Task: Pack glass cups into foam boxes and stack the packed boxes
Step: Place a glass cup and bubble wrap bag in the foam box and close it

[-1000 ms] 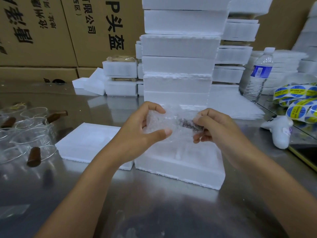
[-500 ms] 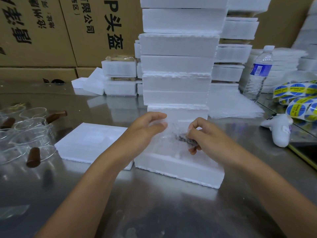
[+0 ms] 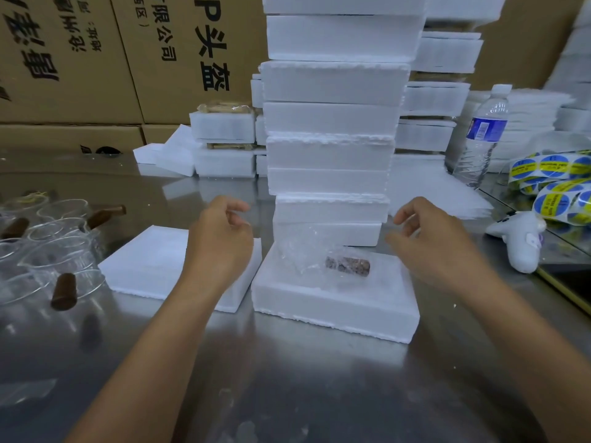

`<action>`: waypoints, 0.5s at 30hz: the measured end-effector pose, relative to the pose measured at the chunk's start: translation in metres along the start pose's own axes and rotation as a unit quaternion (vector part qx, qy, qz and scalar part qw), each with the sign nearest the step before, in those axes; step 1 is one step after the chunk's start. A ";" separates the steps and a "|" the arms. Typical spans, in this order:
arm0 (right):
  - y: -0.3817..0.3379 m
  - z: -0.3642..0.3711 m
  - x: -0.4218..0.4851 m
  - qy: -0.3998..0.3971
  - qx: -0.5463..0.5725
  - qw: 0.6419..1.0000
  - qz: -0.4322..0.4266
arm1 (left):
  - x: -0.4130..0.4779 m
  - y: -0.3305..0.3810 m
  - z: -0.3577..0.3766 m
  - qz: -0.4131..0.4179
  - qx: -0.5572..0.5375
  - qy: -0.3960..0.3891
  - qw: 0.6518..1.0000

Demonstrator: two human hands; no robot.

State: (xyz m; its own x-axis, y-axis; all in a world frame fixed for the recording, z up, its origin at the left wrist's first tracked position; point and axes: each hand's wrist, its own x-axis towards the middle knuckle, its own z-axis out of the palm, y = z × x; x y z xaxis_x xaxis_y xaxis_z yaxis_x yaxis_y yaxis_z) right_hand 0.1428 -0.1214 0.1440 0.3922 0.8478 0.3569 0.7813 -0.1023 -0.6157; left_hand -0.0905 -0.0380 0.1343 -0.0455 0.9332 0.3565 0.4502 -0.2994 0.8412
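A white foam box (image 3: pixel 332 302) lies open on the steel table in front of me. A glass cup wrapped in bubble wrap (image 3: pixel 307 251), with its brown handle (image 3: pixel 348 266) showing, lies in the box. My left hand (image 3: pixel 220 241) hovers to the left of the box and my right hand (image 3: pixel 431 241) to the right; both have loosely curled fingers and hold nothing. A flat foam lid (image 3: pixel 150 260) lies left of the box, partly under my left hand. Several bare glass cups with brown handles (image 3: pixel 54 251) stand at the left.
A tall stack of foam boxes (image 3: pixel 332 123) rises right behind the open box, with more stacks (image 3: pixel 435 91) beside it. A water bottle (image 3: pixel 484 135), sticker rolls (image 3: pixel 550 183) and a white tape tool (image 3: pixel 518 241) sit at the right. Cardboard cartons (image 3: pixel 96 59) line the back.
Both hands lowered the wrapped cup into the foam box, let go of it and moved apart to either side.
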 end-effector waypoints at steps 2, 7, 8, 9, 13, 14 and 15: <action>0.005 -0.003 0.001 -0.045 -0.100 0.993 0.036 | 0.000 -0.008 0.001 -0.010 0.080 -0.032 0.996; 0.008 -0.003 0.003 -0.107 -0.125 0.983 0.082 | -0.004 -0.011 0.001 -0.060 0.197 -0.105 0.973; 0.008 -0.003 0.004 -0.125 -0.101 0.983 0.088 | -0.005 -0.012 0.001 -0.062 0.210 -0.110 0.970; 0.008 -0.004 0.004 -0.147 -0.075 0.982 0.097 | -0.005 -0.012 0.002 -0.059 0.222 -0.111 0.967; 0.011 -0.006 0.007 -0.201 -0.047 0.975 0.085 | -0.004 -0.009 -0.002 -0.022 0.241 -0.082 0.967; 0.010 -0.006 0.006 -0.200 -0.051 0.976 0.071 | -0.004 -0.006 -0.004 -0.015 0.227 -0.071 0.971; 0.009 -0.005 0.005 -0.193 -0.051 0.978 0.059 | -0.003 -0.003 -0.007 -0.008 0.203 -0.057 0.977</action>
State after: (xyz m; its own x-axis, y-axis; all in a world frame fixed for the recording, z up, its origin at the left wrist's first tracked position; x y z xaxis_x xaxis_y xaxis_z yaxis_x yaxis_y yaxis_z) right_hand 0.1542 -0.1209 0.1431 0.2861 0.9581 -0.0164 0.7932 -0.2464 -0.5569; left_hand -0.0977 -0.0414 0.1337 0.0345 0.9602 0.2770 0.7684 -0.2027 0.6070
